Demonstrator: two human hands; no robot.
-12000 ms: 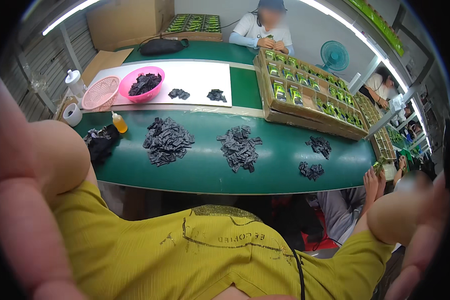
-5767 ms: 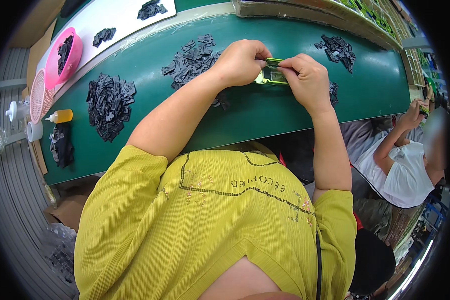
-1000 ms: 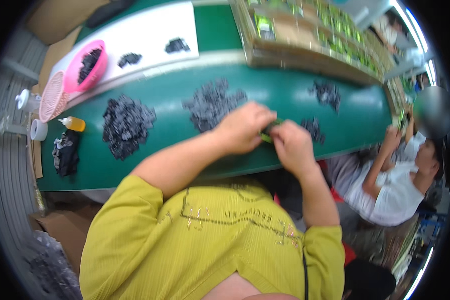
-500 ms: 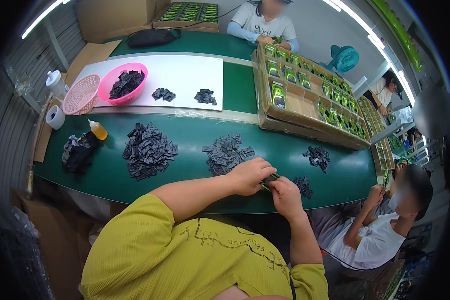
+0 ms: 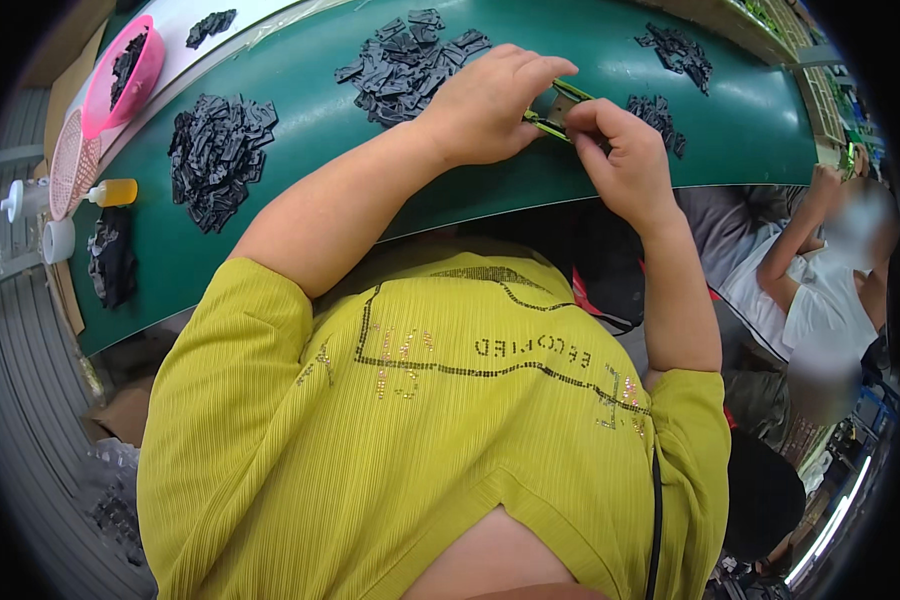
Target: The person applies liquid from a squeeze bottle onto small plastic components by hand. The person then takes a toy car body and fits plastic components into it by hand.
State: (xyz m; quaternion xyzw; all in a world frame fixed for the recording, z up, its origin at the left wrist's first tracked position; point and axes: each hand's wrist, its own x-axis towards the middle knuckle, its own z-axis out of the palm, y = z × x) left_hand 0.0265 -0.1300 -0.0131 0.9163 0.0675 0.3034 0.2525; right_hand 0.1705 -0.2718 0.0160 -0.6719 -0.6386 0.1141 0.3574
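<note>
Held between both hands over the table's near edge is a small part (image 5: 547, 121) with bright green edges and a dark, flat middle. My left hand (image 5: 488, 105) is closed on its left end, with thumb and fingers along the green edges. At its right end, the bent fingers and thumb of my right hand (image 5: 625, 160) pinch it. My hands cover much of the part, so its exact kind does not show. Just beyond my left hand lies a big heap of small black plastic pieces (image 5: 395, 70). A smaller pile of black pieces (image 5: 658, 122) is beside my right hand.
On the green table (image 5: 315, 150) are another large black heap (image 5: 220, 160) and a far-right pile (image 5: 678, 55). At left stand a pink bowl (image 5: 135, 90), a pink basket (image 5: 70, 170), an oil bottle (image 5: 115, 192) and a dark cloth (image 5: 112, 260). A co-worker (image 5: 820, 270) sits at right.
The view has tipped down toward my body, so the far tray and the person opposite have left the picture. Both hands stay on the green-edged part; more of its dark middle shows now.
</note>
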